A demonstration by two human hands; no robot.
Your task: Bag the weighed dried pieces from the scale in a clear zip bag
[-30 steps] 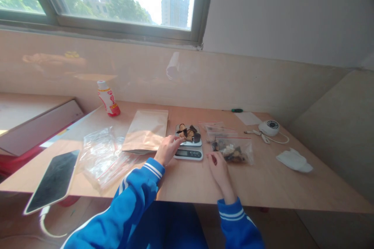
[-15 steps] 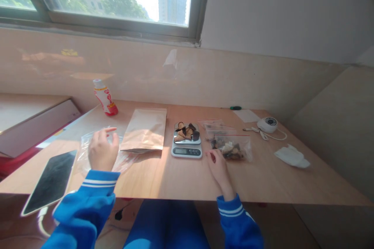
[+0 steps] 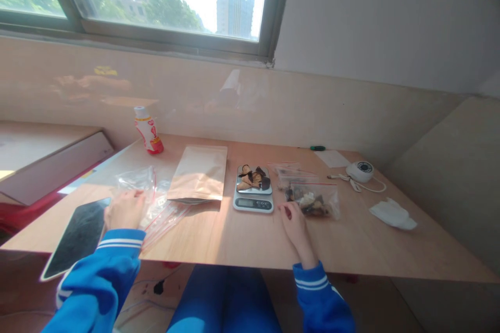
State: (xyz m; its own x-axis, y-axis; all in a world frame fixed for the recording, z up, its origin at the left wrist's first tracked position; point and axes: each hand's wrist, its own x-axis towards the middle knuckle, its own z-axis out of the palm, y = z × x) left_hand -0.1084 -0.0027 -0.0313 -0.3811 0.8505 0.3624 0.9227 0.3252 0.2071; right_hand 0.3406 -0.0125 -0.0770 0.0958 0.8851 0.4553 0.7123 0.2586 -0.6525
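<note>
Left hand [image 3: 125, 209] over clear bags [image 3: 135, 178]; right hand [image 3: 294, 222], half-curled, beside a filled bag [image 3: 315, 202]; I cannot tell if either grips anything; dark pieces [image 3: 254, 179] on a scale [image 3: 253, 204].

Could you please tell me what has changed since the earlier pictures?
The left hand has left the dried pieces on the scale and moved leftward to the clear bags, which now look bunched; whether its fingers grip one is unclear. The right hand stays beside the filled bag; the pieces, paper pouch and bottle look unmoved.
</note>
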